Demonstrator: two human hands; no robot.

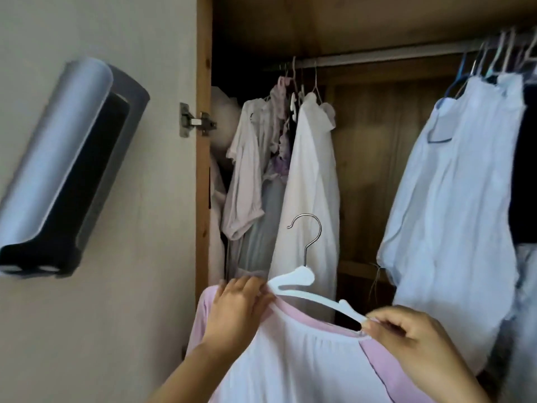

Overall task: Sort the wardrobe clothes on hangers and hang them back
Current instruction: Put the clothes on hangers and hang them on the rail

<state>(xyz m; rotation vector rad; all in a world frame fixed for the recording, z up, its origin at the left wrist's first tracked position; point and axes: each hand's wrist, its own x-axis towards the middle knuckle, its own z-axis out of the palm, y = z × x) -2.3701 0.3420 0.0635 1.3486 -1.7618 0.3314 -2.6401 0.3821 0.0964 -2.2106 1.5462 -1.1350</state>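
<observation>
**Count at the open wardrobe**

One white plastic hanger with a metal hook (pixel 302 279), one pink-and-white top (pixel 305 362), two hands, one metal clothes rail (pixel 377 56), one silver wall lamp (pixel 66 167), one steel door hinge (pixel 196 122). Hanging garments overlap; their number is unclear.

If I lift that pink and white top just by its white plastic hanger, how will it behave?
The pink and white top looks thin and floppy, so it should drape and sway. It is probably light. Its wide neckline may slip off the white plastic hanger unless both shoulders are seated.

Light: soft daylight on the pale wall (pixel 96 330); wardrobe (pixel 377 117) interior dim, upper left corner dark.
Quality: slight overall blur, wide-angle bending at edges.
</observation>
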